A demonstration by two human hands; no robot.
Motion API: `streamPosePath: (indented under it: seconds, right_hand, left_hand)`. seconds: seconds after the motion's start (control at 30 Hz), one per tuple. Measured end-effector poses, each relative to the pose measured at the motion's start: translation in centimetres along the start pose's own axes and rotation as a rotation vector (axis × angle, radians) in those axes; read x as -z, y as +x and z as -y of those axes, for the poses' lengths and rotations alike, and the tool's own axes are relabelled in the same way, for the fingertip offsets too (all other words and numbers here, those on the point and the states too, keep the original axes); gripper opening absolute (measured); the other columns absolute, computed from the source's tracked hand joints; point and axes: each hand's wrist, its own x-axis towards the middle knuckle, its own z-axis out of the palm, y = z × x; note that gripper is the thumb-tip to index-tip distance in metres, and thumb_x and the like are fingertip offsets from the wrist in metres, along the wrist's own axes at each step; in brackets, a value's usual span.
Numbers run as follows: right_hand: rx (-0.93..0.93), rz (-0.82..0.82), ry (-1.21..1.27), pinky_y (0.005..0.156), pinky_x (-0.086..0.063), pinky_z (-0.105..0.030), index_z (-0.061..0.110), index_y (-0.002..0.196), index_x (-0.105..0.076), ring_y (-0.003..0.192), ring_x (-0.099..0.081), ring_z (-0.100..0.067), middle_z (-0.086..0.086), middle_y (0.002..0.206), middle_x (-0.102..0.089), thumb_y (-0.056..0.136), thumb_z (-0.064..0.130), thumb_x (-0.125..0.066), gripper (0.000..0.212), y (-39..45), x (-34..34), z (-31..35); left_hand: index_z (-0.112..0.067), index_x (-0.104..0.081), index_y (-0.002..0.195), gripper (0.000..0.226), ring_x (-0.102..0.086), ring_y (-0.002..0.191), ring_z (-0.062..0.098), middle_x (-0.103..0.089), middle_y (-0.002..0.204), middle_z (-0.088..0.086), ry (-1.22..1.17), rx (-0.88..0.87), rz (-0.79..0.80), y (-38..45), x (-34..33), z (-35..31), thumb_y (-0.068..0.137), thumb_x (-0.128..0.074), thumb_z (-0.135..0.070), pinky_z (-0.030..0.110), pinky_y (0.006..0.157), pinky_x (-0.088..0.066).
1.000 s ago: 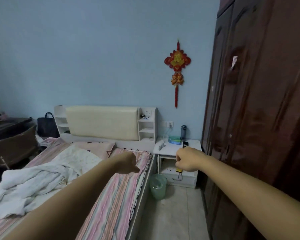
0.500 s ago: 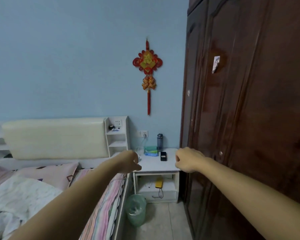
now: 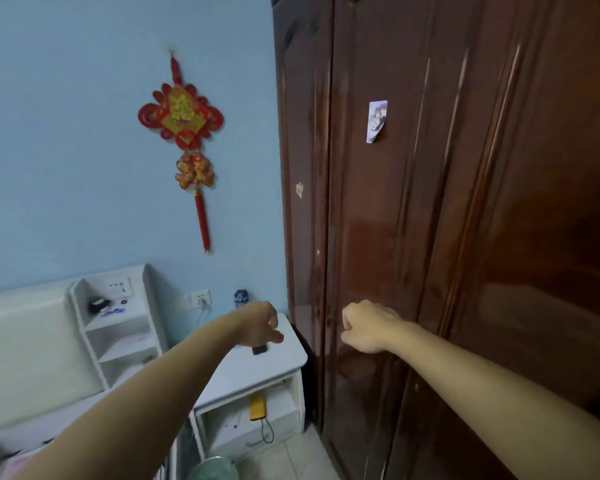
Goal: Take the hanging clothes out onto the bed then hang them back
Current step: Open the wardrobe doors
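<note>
Both fists, left hand (image 3: 258, 325) and right hand (image 3: 368, 327), are curled with an empty grip before the closed wardrobe (image 3: 465, 237); the clothes aren't visible. The nightstand (image 3: 257, 372) stands beside it.

Two bare forearms are seen, entering from about 7 o'clock and 4 o'clock; no sleeve, cuff, watch, bracelet or glove is shown on either as far as the frame's edge. The left hand (image 3: 258, 323) and the right hand (image 3: 369, 325) are uncovered, and no ring can be made out on the knuckles shown, though the fingers are partly hidden from view
</note>
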Motion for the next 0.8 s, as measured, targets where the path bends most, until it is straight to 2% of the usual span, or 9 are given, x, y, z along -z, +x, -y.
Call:
streamPosePath:
  seconds: [0.07, 0.13, 0.2, 0.27, 0.4, 0.5, 0.6, 0.7, 0.8]
  right_hand:
    - [-0.063, 0.009, 0.019, 0.077, -0.05, -0.035, 0.013, 0.107, -0.063, 0.097, -0.063, -0.03, -0.008, 0.107, -0.064, 0.089, 0.028, -0.052, 0.026, 1.4, 0.6, -0.1]
    - [-0.117, 0.003, 0.031, 0.072, -0.048, -0.032, 0.013, 0.106, -0.063, 0.092, -0.062, -0.028, -0.006, 0.102, -0.064, 0.09, 0.028, -0.052, 0.024, 2.7, 1.0, -0.2]
    - [-0.159, 0.001, 0.05, 0.069, -0.047, -0.033, 0.013, 0.098, -0.062, 0.087, -0.062, -0.026, -0.004, 0.094, -0.062, 0.091, 0.028, -0.052, 0.019, 3.8, 1.1, -0.5]
    - [-0.195, 0.02, 0.042, 0.069, -0.049, -0.034, 0.013, 0.094, -0.06, 0.086, -0.063, -0.027, -0.004, 0.092, -0.061, 0.093, 0.028, -0.053, 0.017, 4.6, 1.2, -1.0]
    - [-0.271, 0.038, 0.021, 0.074, -0.049, -0.034, 0.011, 0.111, -0.06, 0.091, -0.06, -0.026, -0.006, 0.104, -0.06, 0.095, 0.03, -0.052, 0.027, 6.0, 1.7, -2.6]
    - [-0.325, 0.021, 0.015, 0.08, -0.054, -0.039, 0.01, 0.106, -0.06, 0.093, -0.063, -0.028, -0.007, 0.104, -0.061, 0.092, 0.028, -0.053, 0.023, 7.2, 2.2, -4.5]
    - [-0.363, 0.004, 0.014, 0.076, -0.055, -0.038, 0.009, 0.1, -0.06, 0.089, -0.064, -0.028, -0.006, 0.098, -0.061, 0.092, 0.028, -0.054, 0.021, 8.1, 2.6, -6.1]
    - [-0.403, 0.01, 0.011, 0.075, -0.057, -0.04, 0.007, 0.103, -0.06, 0.085, -0.064, -0.028, -0.01, 0.099, -0.062, 0.093, 0.027, -0.053, 0.023, 8.6, 2.8, -6.9]
    - [-0.427, 0.057, -0.016, 0.062, -0.048, -0.035, 0.006, 0.095, -0.057, 0.08, -0.06, -0.026, -0.009, 0.094, -0.06, 0.095, 0.024, -0.052, 0.019, 8.7, 3.2, -7.4]
  left_hand:
    - [-0.012, -0.061, 0.09, 0.023, -0.055, 0.089, 0.024, -0.058, 0.095, 0.007, 0.008, -0.072, 0.042, 2.8, 1.1, 0.6, 0.089, -0.065, -0.034, 0.034, 0.085, -0.048]
    - [-0.007, -0.067, 0.107, 0.033, -0.059, 0.105, 0.024, -0.063, 0.111, 0.007, 0.004, -0.13, 0.06, 5.4, 2.4, 0.9, 0.09, -0.064, -0.035, 0.035, 0.093, -0.048]
    - [-0.007, -0.069, 0.108, 0.034, -0.061, 0.105, 0.024, -0.067, 0.11, 0.008, -0.018, -0.189, 0.064, 8.0, 3.2, 0.9, 0.089, -0.064, -0.034, 0.035, 0.092, -0.05]
    - [-0.005, -0.069, 0.101, 0.03, -0.06, 0.093, 0.02, -0.065, 0.097, 0.005, -0.022, -0.254, 0.108, 10.4, 3.4, 0.3, 0.089, -0.064, -0.032, 0.032, 0.081, -0.049]
    - [-0.013, -0.068, 0.092, 0.02, -0.061, 0.091, 0.02, -0.065, 0.092, 0.001, -0.061, -0.357, 0.199, 15.2, 3.1, -1.7, 0.089, -0.065, -0.032, 0.028, 0.07, -0.045]
    - [-0.012, -0.07, 0.097, 0.023, -0.063, 0.097, 0.021, -0.069, 0.102, 0.005, -0.084, -0.436, 0.223, 18.5, 3.0, -3.9, 0.089, -0.066, -0.033, 0.033, 0.08, -0.052]
    - [-0.009, -0.068, 0.105, 0.028, -0.061, 0.101, 0.022, -0.067, 0.106, 0.005, -0.116, -0.508, 0.237, 20.8, 2.7, -6.2, 0.09, -0.066, -0.032, 0.033, 0.09, -0.051]
    - [-0.007, -0.064, 0.11, 0.03, -0.061, 0.104, 0.022, -0.064, 0.102, 0.004, -0.204, -0.565, 0.258, 22.9, 1.3, -7.7, 0.089, -0.068, -0.03, 0.032, 0.092, -0.049]
    - [-0.011, -0.062, 0.117, 0.035, -0.062, 0.098, 0.018, -0.065, 0.102, 0.003, -0.257, -0.642, 0.293, 24.5, -1.7, -8.9, 0.09, -0.067, -0.031, 0.026, 0.084, -0.049]
